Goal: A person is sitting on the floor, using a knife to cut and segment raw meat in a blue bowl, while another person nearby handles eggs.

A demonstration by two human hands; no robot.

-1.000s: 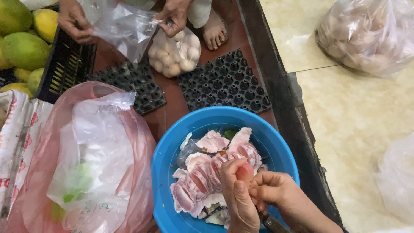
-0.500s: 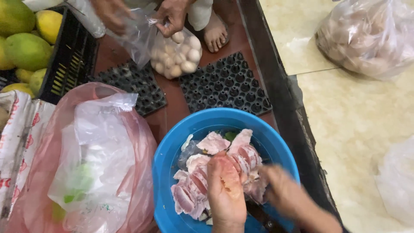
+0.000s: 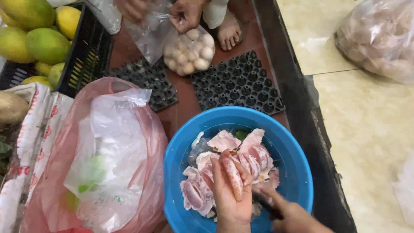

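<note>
Pink segment [image 3: 233,177] lengthwise along left hand [image 3: 230,194]

Reddish-brown floor [image 3: 183,101], blue basin [image 3: 297,172] under the gripping hands, black egg trays [image 3: 237,84] beyond, pink bag [image 3: 142,142] left

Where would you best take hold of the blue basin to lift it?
Probably by the blue basin's rolled rim, from the far right side, where it is bare. The left hand with a pink segment and the right hand crowd the near edge; the pink bag presses its left.
</note>
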